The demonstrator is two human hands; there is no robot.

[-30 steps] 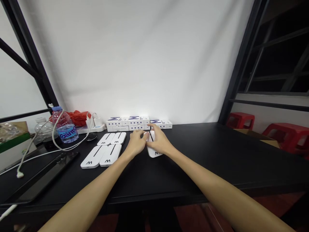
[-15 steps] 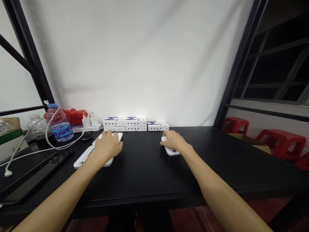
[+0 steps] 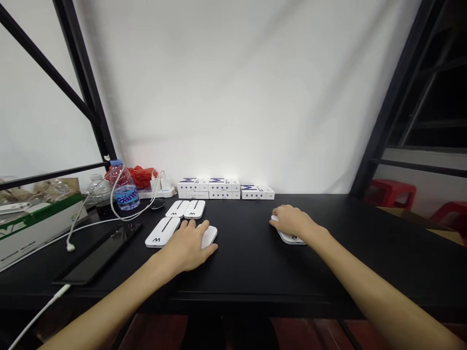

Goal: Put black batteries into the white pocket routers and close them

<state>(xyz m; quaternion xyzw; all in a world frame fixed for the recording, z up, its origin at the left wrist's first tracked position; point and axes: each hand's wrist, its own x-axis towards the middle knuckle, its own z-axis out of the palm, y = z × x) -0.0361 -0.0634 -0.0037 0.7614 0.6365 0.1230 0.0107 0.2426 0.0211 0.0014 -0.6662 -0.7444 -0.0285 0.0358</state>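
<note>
My left hand (image 3: 188, 247) lies over a white, rounded flat device (image 3: 209, 236), its thumb at the right edge and its fingers across the top. Left of it rests a similar device (image 3: 163, 232) with a black stripe and a logo. Behind these, two more white devices, one on the left (image 3: 177, 208) and one on the right (image 3: 194, 209), lie side by side. Further right, my right hand (image 3: 293, 221) is closed over another white device (image 3: 291, 238) on the table; most of it is hidden under the palm.
White boxes (image 3: 224, 187) stand along the wall, some stacked. To the left are a water bottle (image 3: 126, 192), white cables, a power strip (image 3: 168, 192), a black tablet (image 3: 98, 255) and a green-white carton (image 3: 40, 231). Red stools (image 3: 390, 193) stand beyond the black table (image 3: 241, 272).
The view has swung left. My left hand has come nearer, from the back devices to the front right one, uncovering the back pair. My right hand stays on its device.
</note>
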